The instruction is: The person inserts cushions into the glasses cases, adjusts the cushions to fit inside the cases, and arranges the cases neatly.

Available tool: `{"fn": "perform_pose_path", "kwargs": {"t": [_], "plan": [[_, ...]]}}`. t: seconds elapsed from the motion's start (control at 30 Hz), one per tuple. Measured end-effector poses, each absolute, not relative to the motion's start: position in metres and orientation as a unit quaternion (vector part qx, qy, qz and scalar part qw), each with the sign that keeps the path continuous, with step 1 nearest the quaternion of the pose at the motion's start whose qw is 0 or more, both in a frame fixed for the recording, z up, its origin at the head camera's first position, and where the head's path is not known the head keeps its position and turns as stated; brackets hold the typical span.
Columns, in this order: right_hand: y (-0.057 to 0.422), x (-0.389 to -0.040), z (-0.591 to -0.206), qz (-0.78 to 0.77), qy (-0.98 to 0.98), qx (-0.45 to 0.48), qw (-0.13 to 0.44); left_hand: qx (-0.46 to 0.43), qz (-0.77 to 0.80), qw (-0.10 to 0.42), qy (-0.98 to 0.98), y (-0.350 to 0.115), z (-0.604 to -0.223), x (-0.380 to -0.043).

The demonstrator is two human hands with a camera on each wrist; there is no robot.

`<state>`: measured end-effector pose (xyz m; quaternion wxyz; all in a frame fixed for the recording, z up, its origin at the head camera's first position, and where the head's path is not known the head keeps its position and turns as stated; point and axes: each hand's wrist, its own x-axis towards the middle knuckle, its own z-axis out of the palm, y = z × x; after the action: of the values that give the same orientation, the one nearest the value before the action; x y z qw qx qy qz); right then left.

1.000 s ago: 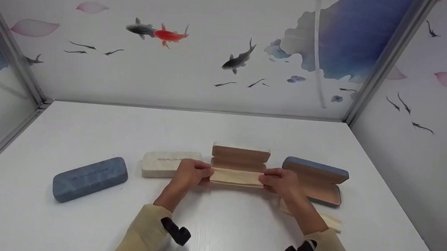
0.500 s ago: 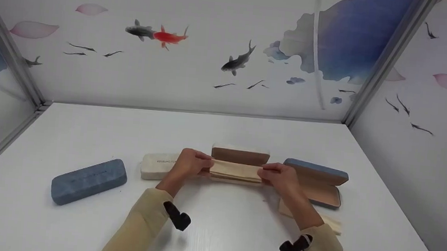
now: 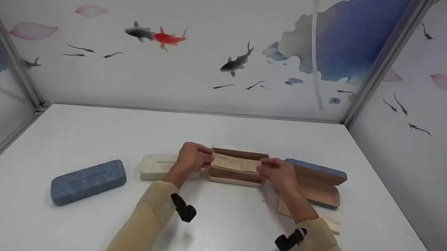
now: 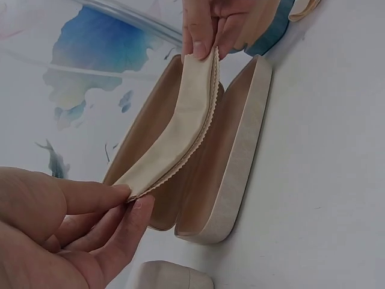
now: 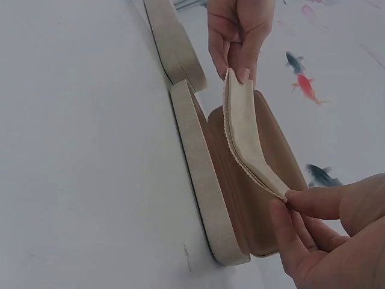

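A folded cream cleaning cloth (image 3: 236,164) with zigzag-cut edges is stretched between my two hands, sagging in the middle. My left hand (image 3: 193,158) pinches its left end between thumb and fingers. At the other end, my right hand (image 3: 280,175) pinches it the same way. Beneath and behind the cloth stands an opened cream glasses case (image 3: 235,181) with a brown lining; its raised lid is partly hidden by the cloth. In the left wrist view the cloth (image 4: 174,135) hangs over the case (image 4: 231,162), apart from its lower half.
Left of the opened case lies a closed cream case (image 3: 158,167), partly behind my left hand. A closed blue case (image 3: 89,182) lies farther left. An opened blue case (image 3: 324,194) stands at right, with another folded cream cloth (image 3: 332,224) before it, partly under my right forearm. Printed walls enclose the table.
Both hands have moved away from me and upward with the cloth, from the front of the opened cream case to over it. More of the case's lower half now shows.
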<state>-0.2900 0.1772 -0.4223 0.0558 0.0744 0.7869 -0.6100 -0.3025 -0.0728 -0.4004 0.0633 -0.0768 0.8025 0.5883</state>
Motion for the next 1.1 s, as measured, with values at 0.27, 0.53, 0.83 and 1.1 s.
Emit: {"fn": "perform_pose_path", "kwargs": {"t": [0.27,0.53,0.83,1.1], "plan": [[0.180,-0.293,-0.424,-0.614,0.784,0.076,0.053,-0.072,0.553,0.057,0.828,-0.071,-0.406,-0.304],[0.181,-0.296,-0.428,-0.594,0.799,0.081,0.046,-0.053,0.533,0.035,0.844,-0.071,-0.411,-0.305],[0.179,-0.298,-0.429,-0.566,0.819,0.088,0.040,-0.044,0.512,0.015,0.858,-0.070,-0.413,-0.307],[0.177,-0.299,-0.432,-0.562,0.821,0.089,0.036,-0.041,0.506,0.008,0.862,-0.067,-0.413,-0.306]]}}
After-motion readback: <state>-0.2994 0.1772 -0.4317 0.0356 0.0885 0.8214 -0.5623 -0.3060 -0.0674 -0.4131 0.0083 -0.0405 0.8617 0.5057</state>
